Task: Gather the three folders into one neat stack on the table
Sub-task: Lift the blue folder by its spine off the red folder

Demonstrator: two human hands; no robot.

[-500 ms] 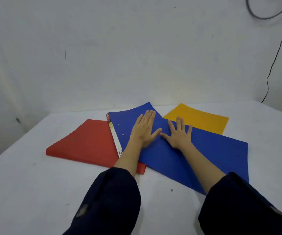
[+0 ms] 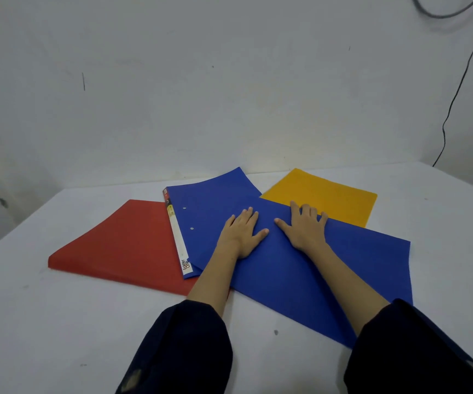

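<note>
- Two hands lie flat on the blue folder (image 2: 286, 265): left hand (image 2: 242, 234) and right hand (image 2: 305, 227), fingers spread, gripping nothing.
- Blue folder overlaps the red folder (image 2: 118, 243) at left and the yellow folder (image 2: 323, 194) at far right, on the table (image 2: 59, 322).
- Its white spine label (image 2: 185, 265) reads "Folder One".

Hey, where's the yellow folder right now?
In the head view, the yellow folder lies at the far right of the table, its near edge tucked under the blue folder, just beyond the right hand.
</note>
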